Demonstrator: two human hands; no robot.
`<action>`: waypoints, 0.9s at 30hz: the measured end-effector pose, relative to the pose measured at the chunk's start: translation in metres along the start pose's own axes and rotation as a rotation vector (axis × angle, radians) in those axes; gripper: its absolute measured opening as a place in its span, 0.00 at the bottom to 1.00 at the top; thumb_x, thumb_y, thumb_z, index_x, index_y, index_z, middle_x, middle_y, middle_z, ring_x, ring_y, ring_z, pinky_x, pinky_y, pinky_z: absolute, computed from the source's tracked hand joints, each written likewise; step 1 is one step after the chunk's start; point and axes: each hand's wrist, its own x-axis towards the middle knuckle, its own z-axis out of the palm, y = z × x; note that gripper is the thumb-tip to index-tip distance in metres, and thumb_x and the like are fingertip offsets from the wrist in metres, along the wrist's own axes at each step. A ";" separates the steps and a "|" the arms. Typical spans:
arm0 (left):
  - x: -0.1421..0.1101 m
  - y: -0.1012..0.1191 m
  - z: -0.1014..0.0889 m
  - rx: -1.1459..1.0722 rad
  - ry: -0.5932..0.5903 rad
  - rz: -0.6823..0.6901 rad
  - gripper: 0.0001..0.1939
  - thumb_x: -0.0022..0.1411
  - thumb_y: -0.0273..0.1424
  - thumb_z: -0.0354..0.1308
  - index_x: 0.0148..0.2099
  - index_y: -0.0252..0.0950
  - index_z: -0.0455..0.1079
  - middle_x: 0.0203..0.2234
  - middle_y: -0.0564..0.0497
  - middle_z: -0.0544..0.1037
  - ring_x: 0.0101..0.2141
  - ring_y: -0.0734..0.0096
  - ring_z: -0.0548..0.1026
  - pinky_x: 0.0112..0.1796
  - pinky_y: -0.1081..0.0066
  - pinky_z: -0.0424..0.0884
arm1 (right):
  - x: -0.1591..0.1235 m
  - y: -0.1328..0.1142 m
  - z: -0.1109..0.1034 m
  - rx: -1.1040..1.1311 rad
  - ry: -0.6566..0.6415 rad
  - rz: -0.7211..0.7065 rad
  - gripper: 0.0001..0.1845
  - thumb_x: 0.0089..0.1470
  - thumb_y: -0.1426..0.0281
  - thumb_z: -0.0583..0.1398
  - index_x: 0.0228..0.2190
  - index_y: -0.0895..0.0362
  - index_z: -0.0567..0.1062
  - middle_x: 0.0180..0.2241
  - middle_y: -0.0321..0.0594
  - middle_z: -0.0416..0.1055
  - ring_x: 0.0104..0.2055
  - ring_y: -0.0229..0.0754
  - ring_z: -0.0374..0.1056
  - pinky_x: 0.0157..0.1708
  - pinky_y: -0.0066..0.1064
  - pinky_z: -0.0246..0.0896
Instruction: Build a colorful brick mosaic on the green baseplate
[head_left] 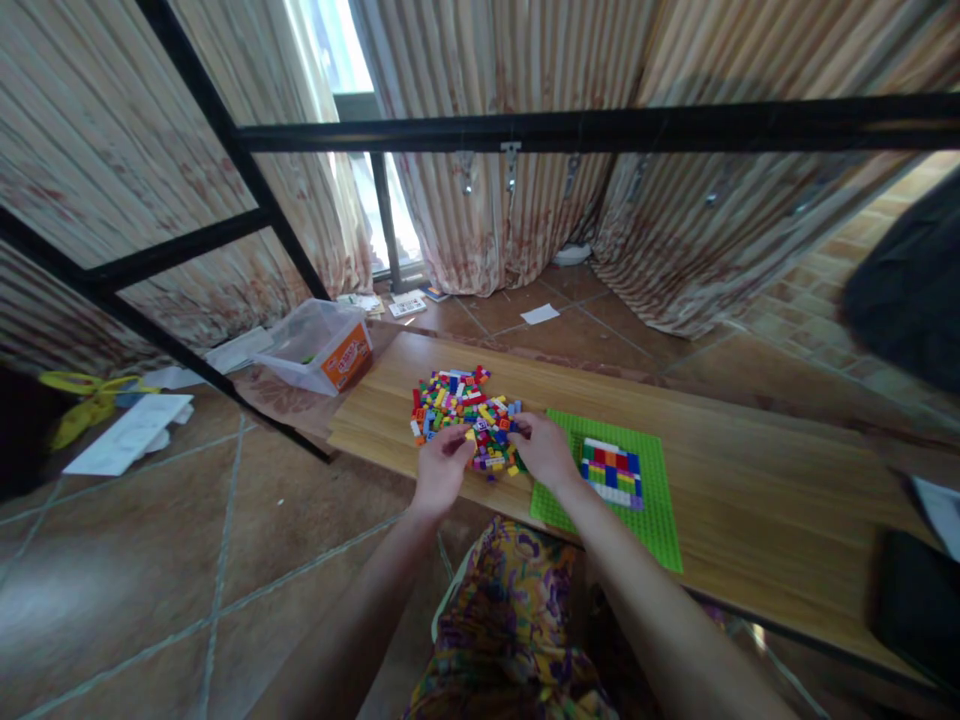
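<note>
A heap of small mixed-colour toy building bricks (457,400) lies on the wooden bench. My left hand (441,468) is at the near left side of the heap, thumb and fingers pinched on a small yellow brick (470,436). My right hand (546,450) reaches into the right side of the heap with its fingers drawn together; what lies between them is too small to make out. Beside it is a green studded baseplate (660,500), partly under my right forearm. On the plate sits a flat block of bricks (611,472) in white, red, blue, yellow and purple.
A clear plastic tub (311,345) with an orange label stands beyond the bench's left end. A black metal frame (525,132) crosses above the bench. Papers (540,314) and books (407,304) lie on the tiled floor. At the right end is a dark object (911,600).
</note>
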 end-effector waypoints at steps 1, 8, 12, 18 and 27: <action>0.007 0.001 -0.002 0.095 0.015 0.064 0.13 0.47 0.27 0.67 0.39 0.36 0.77 0.33 0.50 0.79 0.36 0.69 0.76 0.46 0.66 0.71 | -0.002 0.002 -0.003 0.030 0.015 -0.007 0.14 0.51 0.75 0.61 0.40 0.55 0.80 0.37 0.41 0.77 0.38 0.42 0.72 0.44 0.32 0.64; 0.038 0.002 -0.004 0.595 -0.005 0.380 0.15 0.52 0.21 0.61 0.42 0.39 0.77 0.39 0.46 0.80 0.42 0.60 0.76 0.51 0.60 0.68 | -0.042 0.012 -0.022 0.029 0.057 -0.016 0.11 0.54 0.72 0.57 0.35 0.56 0.80 0.35 0.42 0.76 0.36 0.42 0.71 0.42 0.33 0.64; 0.042 -0.002 -0.003 0.778 -0.033 0.488 0.15 0.54 0.22 0.59 0.45 0.38 0.76 0.42 0.46 0.79 0.47 0.57 0.75 0.53 0.58 0.68 | -0.062 0.009 -0.017 -0.093 -0.032 -0.022 0.12 0.53 0.72 0.59 0.40 0.57 0.79 0.37 0.43 0.75 0.39 0.44 0.70 0.44 0.34 0.64; 0.044 -0.007 -0.013 0.895 -0.050 0.577 0.16 0.58 0.20 0.52 0.46 0.37 0.73 0.44 0.46 0.78 0.47 0.62 0.75 0.51 0.61 0.72 | -0.064 0.005 -0.006 -0.180 -0.068 -0.072 0.14 0.55 0.74 0.57 0.43 0.57 0.77 0.42 0.47 0.74 0.44 0.48 0.70 0.48 0.37 0.63; 0.004 -0.021 -0.023 0.801 0.008 0.647 0.13 0.62 0.26 0.53 0.47 0.36 0.72 0.44 0.44 0.77 0.46 0.62 0.75 0.49 0.61 0.73 | -0.070 0.000 -0.006 0.069 0.142 -0.082 0.17 0.57 0.75 0.51 0.41 0.57 0.78 0.39 0.46 0.73 0.40 0.44 0.70 0.45 0.36 0.65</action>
